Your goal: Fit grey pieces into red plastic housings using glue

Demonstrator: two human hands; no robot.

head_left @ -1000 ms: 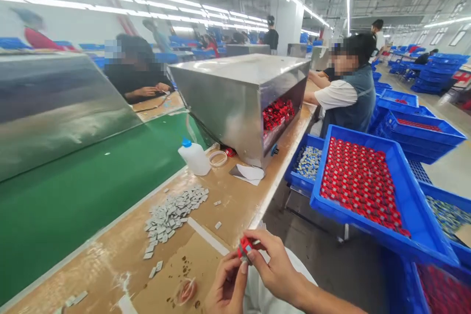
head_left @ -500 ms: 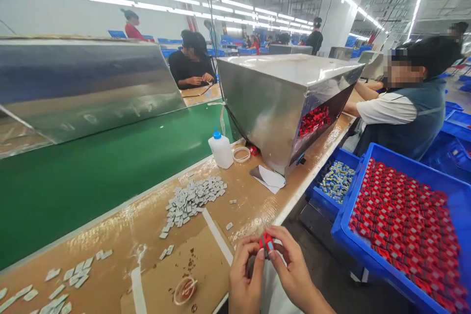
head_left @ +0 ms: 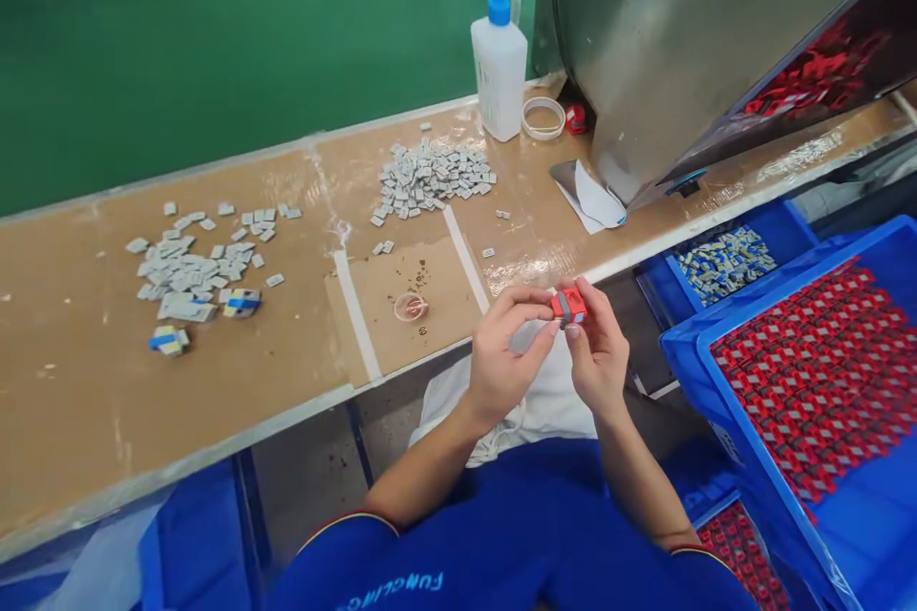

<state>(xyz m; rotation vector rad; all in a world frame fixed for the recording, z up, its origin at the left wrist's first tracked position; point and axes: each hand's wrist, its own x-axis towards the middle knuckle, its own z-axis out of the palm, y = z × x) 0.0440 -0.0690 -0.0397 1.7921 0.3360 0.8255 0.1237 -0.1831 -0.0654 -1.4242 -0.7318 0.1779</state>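
A small red toy car [head_left: 571, 305] with a grey band across it is held up in front of my lap, just off the table's near edge. My left hand [head_left: 510, 344] grips its left end between thumb and fingers. On the other side my right hand [head_left: 600, 344] pinches it, fingers behind and thumb below. The nearest things on the table are a loose grey piece [head_left: 488, 253] and a round clear dish [head_left: 411, 306] with reddish-brown contents, which stands on a cardboard sheet [head_left: 379, 344] among dark specks.
Grey flat pieces lie in a pile [head_left: 437, 174] and a looser scatter [head_left: 193, 263]. A white bottle [head_left: 500, 67] with blue nozzle stands beside a tape roll [head_left: 543, 118]. A metal hood [head_left: 651, 29] rises at right. A blue crate [head_left: 688, 344] of red cars sits beside me.
My view has tilted down, bringing my lap and more of the table into sight. Both hands still hold the red toy car, now turned so its grey band shows.
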